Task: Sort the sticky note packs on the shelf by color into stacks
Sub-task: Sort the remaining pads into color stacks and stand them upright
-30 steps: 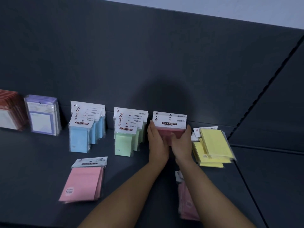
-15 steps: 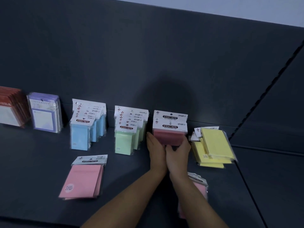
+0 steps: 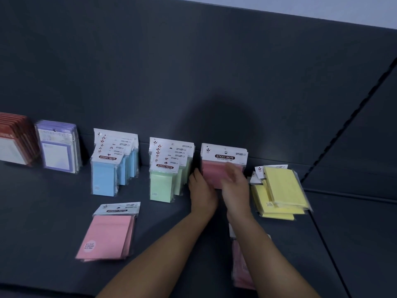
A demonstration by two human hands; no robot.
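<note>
**Pink row started, loose packs left**

Blue row [image 3: 113, 166] and green row [image 3: 167, 171] standing neat at the far wall. Pink row [image 3: 223, 163] started right of green. Left hand [image 3: 202, 192] pressed flat on its left side. Right hand [image 3: 235, 187] blurry in front, fingers loose; cannot tell if gripping. Still to sort: near pink pack [image 3: 107, 233], more pink under the right arm [image 3: 240, 267], messy yellow pile [image 3: 279, 190].
</note>
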